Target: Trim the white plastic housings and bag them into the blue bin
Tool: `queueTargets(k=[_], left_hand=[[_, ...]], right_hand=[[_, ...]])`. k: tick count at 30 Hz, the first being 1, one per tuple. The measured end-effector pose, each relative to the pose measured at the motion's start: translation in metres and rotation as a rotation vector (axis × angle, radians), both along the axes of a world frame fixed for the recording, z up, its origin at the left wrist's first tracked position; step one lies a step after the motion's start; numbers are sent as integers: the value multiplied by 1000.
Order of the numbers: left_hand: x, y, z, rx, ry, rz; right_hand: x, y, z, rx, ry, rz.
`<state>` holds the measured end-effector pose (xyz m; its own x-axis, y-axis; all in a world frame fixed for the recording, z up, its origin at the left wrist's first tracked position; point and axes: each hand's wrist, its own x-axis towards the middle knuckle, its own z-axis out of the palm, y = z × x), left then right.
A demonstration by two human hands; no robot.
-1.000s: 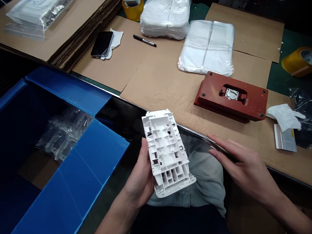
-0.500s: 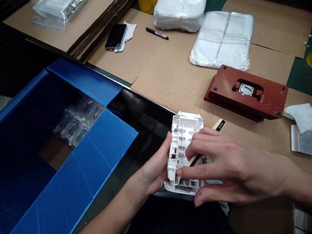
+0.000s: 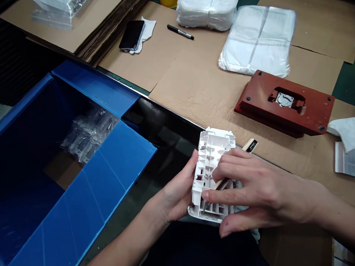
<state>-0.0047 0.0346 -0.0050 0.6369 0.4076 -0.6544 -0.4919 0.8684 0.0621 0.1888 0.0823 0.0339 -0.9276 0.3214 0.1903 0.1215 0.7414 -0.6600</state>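
White plastic housing (image 3: 209, 162): nearer the person than the red block (image 3: 313, 111) and left of it, ribbed side up, in the left hand before the table edge.
Left hand (image 3: 177, 195): partly curled round the housing's left side, thumb along its edge, gripping it.
Right hand (image 3: 251, 187): palm down over the housing, fingers bent around a slim tool, thumb apart.
Slim tool (image 3: 250, 145): left of the red block, pale with a black label; whether its tip touches the ribs cannot be told.
Silver insert (image 3: 284, 100): in the red block's cutout.
Banded pack of clear bags (image 3: 258, 38): on the cardboard-covered table (image 3: 197, 87), just behind the red block.
Black pen (image 3: 180, 32): behind the red block, well left.
Blue box (image 3: 113, 177): well left of the red block, nearer the person.
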Motion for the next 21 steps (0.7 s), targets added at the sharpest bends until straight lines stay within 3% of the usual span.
queueTargets(k=[8,11,14,17,21], left_hand=[[-1,-4,-4,5,12,10],[-1,-4,0,55,93,23],[1,-6,3,143,271,62],[5,-8,2,274,420,102],[4,-12,-1,412,449,75]], right_hand=[[2,0,-5,-45,31,-13],[7,-1,-7,-116,80,-88],[8,-9,-15,-212,142,-419],[-2,-22,-30,-428,91,-798],[-16,-34,-45,-663,99,-948]])
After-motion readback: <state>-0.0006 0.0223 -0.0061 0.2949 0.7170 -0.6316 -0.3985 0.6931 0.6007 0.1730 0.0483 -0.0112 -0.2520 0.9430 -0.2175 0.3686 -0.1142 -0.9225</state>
